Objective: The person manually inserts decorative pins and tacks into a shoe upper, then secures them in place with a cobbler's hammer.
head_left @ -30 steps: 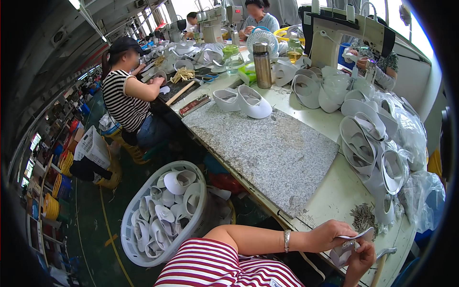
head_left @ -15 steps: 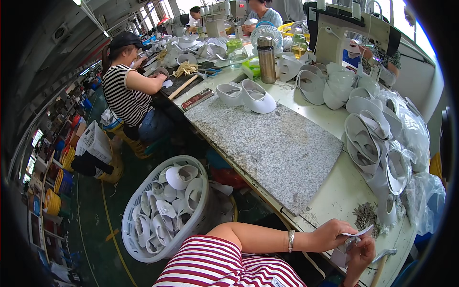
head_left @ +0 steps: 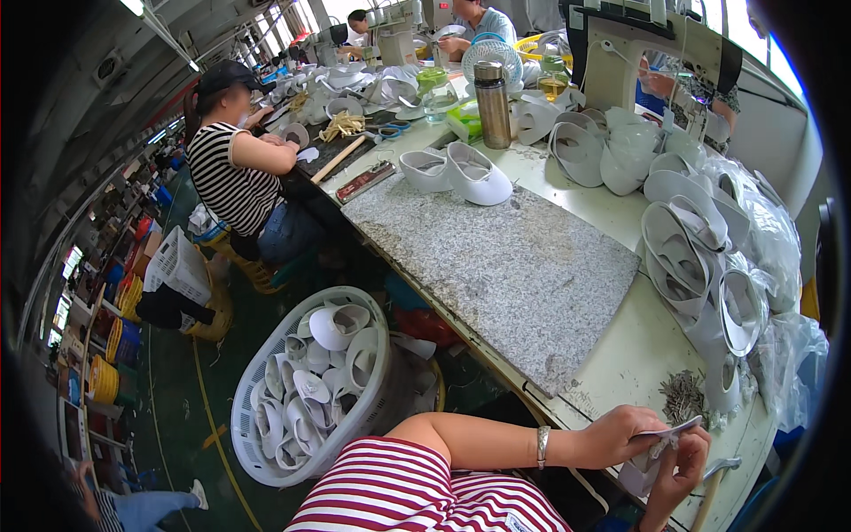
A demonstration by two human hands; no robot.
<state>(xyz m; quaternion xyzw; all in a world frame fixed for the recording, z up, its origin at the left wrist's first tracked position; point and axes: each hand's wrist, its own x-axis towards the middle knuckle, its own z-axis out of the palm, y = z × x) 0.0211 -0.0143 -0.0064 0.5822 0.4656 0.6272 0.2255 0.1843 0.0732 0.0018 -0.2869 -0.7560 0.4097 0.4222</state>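
Note:
At the table's near right corner, both my hands are closed on one white shoe upper (head_left: 638, 477). My left hand (head_left: 619, 436), with a bracelet at the wrist, pinches its top edge. Fingers of my right hand (head_left: 683, 468) grip the same piece from the right side, and they hide part of it. Just beyond my hands lies a small heap of grey nails or metal pins (head_left: 681, 395). A hammer (head_left: 712, 486) with a wooden handle rests to the right of my right hand.
A grey stone slab (head_left: 505, 275) covers much of the table, with two white uppers (head_left: 479, 175) at its far end. More uppers (head_left: 678, 253) line the right side. A basket (head_left: 244, 417) full of uppers stands left of me. A co-worker (head_left: 232, 168) sits far left.
My hands have shifted slightly right and up with the upper, my right fingers now higher at its edge. A walking person's leg and shoe have appeared at the lower left.

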